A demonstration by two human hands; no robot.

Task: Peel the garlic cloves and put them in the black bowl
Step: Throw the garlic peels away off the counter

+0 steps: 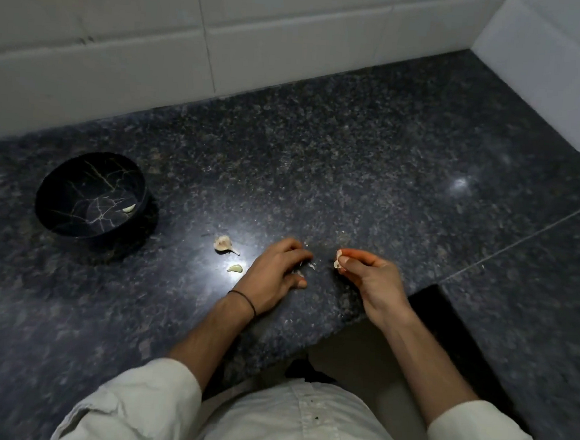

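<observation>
The black bowl point(58, 219) with pale vein lines stands at the left of the counter, and one peeled clove point(129, 208) lies inside it. An unpeeled garlic piece point(224, 243) and a peeled clove point(235, 268) lie between the bowl and my hands. My left hand point(274, 273) rests palm down on the counter with its fingers curled over scraps of skin point(309, 265). My right hand point(370, 277) is raised slightly, its fingertips pinching a garlic clove point(338, 259) that still wears skin.
The dark granite counter point(354, 162) runs to a white tiled wall point(157, 38) at the back and right. The counter's front edge point(360, 327) steps inward beside my right wrist. A seam point(520, 243) crosses the stone at the right.
</observation>
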